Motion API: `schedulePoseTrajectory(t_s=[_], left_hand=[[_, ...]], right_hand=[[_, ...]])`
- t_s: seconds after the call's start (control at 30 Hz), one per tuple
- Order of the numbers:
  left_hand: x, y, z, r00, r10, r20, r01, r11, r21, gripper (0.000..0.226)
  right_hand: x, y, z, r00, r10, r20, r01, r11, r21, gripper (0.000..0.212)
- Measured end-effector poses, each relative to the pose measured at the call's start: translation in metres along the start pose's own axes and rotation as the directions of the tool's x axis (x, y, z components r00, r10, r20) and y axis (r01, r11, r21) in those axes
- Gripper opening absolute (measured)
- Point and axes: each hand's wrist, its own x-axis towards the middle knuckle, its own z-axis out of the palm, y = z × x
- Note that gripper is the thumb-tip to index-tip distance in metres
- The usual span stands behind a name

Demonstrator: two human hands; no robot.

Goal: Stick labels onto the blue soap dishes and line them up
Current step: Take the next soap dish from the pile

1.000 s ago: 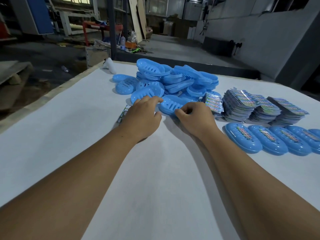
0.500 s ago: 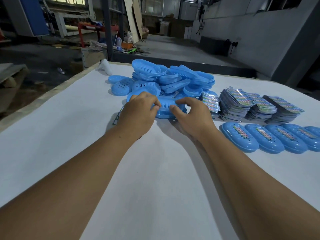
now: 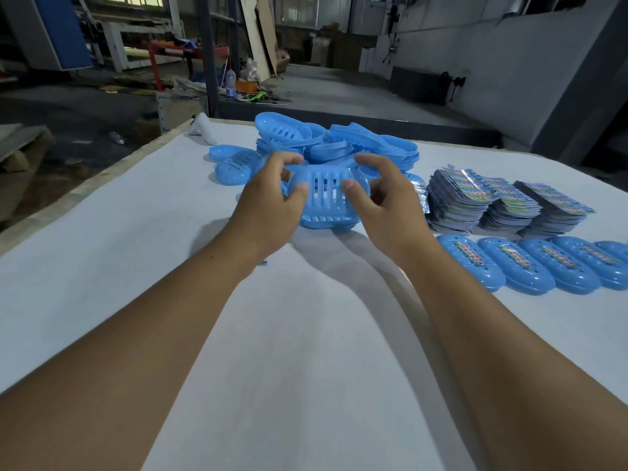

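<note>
**Workshop bench, white cover: slotted dish held between both hands**

Dim workshop in background: concrete floor, grey wall at upper right, red-framed stand (image 3: 170, 59) at upper left, leaning boards (image 3: 260, 32) at top centre, clutter along the floor. White table (image 3: 299, 334) filling the lower frame, wooden edge visible at left.

Both forearms bare, reaching from bottom corners toward frame centre. Left hand (image 3: 268, 209) grasping the left end of a blue soap dish (image 3: 324, 198): thumb laid on the slotted near face, fingers curled over the far rim. Right hand (image 3: 387, 205) mirrored on the right end, thumb on the slotted face, fingers arched above the rim. Dish raised off the cover, tilted with slots facing the camera, shadow cast on the cloth beneath.

Directly behind the held dish: loose pile of unlabelled dishes (image 3: 339, 144), centre of frame, a few spilled to its left. Right of centre: three stacks of printed labels (image 3: 503, 205). Below those stacks, at right edge: row of labelled dishes (image 3: 530, 266), side by side and touching, labels up. White object (image 3: 204, 129) lying near the far left table corner, identity unclear.
</note>
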Motion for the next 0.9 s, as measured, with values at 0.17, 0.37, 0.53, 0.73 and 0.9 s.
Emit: schedulePoseTrajectory(t_s=[0.17, 0.37, 0.53, 0.73, 0.9], left_hand=[[-0.009, 0.002, -0.007, 0.967, 0.033, 0.253, -0.092, 0.970, 0.225, 0.067], [-0.012, 0.003, -0.021, 0.918, -0.049, 0.393, -0.082, 0.947, 0.311, 0.064], [-0.013, 0.002, -0.022, 0.874, -0.117, 0.471, -0.063, 0.935, 0.350, 0.064], [-0.013, -0.003, -0.014, 0.882, -0.132, 0.453, -0.065, 0.917, 0.393, 0.061], [-0.012, -0.009, -0.007, 0.906, -0.093, 0.412, -0.073, 0.926, 0.370, 0.062]], right_hand=[[-0.002, -0.003, -0.008, 0.949, 0.220, 0.228, -0.242, 0.967, 0.077, 0.014], [-0.008, -0.003, -0.019, 0.854, 0.308, 0.420, -0.366, 0.928, 0.063, 0.016], [-0.007, -0.002, -0.023, 0.830, 0.296, 0.473, -0.304, 0.951, -0.060, 0.023], [-0.006, 0.000, -0.021, 0.887, 0.204, 0.414, -0.123, 0.969, -0.213, 0.016], [-0.008, 0.000, -0.016, 0.934, 0.167, 0.314, -0.077, 0.957, -0.281, 0.020]])
